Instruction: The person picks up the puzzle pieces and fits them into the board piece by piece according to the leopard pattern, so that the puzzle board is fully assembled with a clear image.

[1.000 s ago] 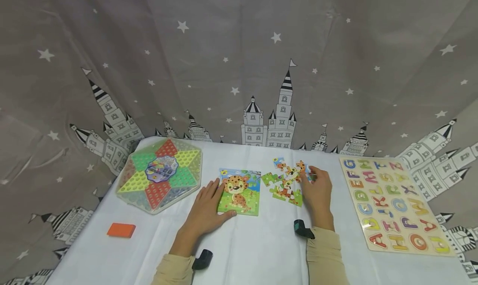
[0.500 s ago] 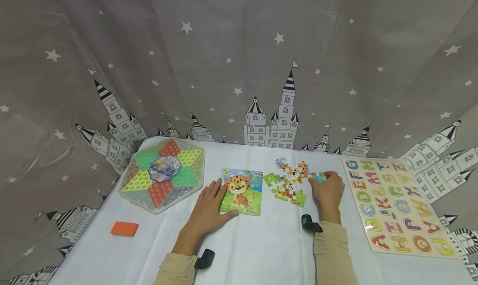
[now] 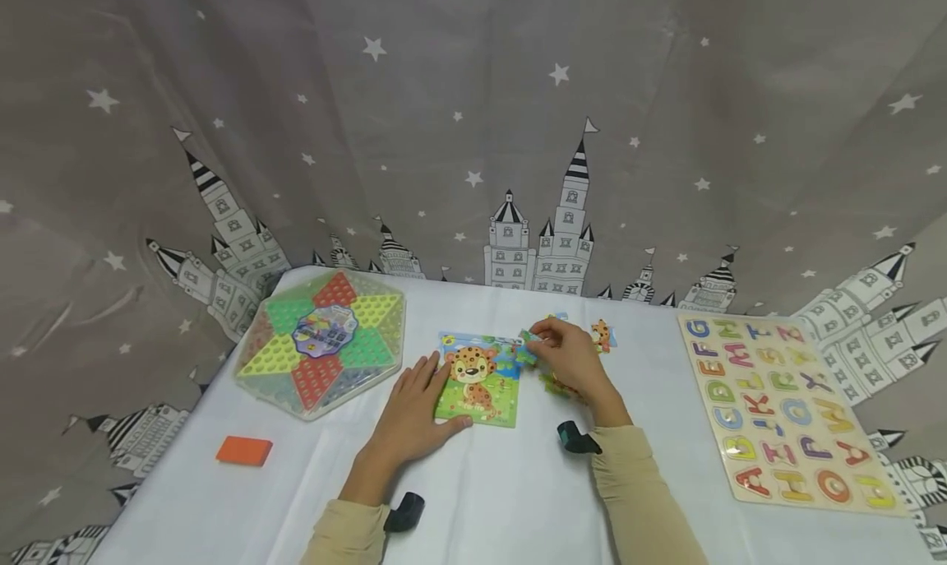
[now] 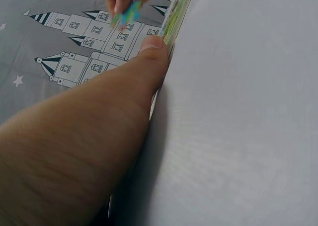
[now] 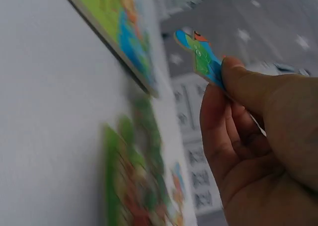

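A square puzzle board point(image 3: 472, 405) with a cartoon leopard on green grass lies on the white table in the head view. Against its left and lower edges rests my left hand point(image 3: 413, 413), fingers extended and thumb point(image 4: 153, 43) along the near side. Between the thumb and fingertips of my right hand point(image 3: 580, 366) is a blue and green puzzle piece point(image 5: 201, 59), held up in the air near the board's upper right corner. Loose puzzle pieces point(image 3: 603, 335) lie right of the board, partly hidden under the right hand.
At the left are a hexagonal Chinese checkers board point(image 3: 305, 376) and an orange block point(image 3: 244, 451). A wooden alphabet board point(image 3: 784, 417) lies at the right. Behind the table hangs a grey curtain point(image 3: 414, 121) with castles and stars.
My right hand picked up the blue and green puzzle piece at the right of the loose pieces and carried it left to the board. The left hand has stayed put.
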